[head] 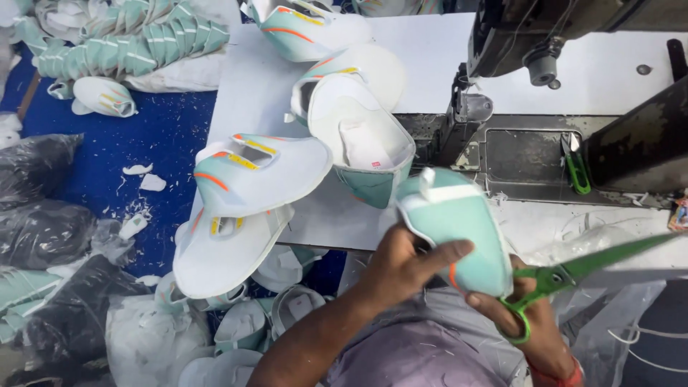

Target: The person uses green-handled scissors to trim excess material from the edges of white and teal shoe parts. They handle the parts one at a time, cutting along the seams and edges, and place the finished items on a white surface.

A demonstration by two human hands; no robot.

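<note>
My left hand (405,266) grips a mint-green and white shoe upper (459,229) by its lower left edge, holding it above my lap in front of the table. My right hand (527,322) touches the underside of the same upper and has its fingers through the handles of green scissors (573,271), whose blades point up to the right. A sewing machine (530,43) stands on the white table (430,43) just beyond the upper.
Several finished mint, white and orange shoe uppers (251,179) lie piled on the table's left part and hang over its edge. More uppers (122,43) are heaped on the blue floor (158,136) at top left. Dark plastic bags (43,215) lie at the left. Small green snips (575,168) rest on the machine bed.
</note>
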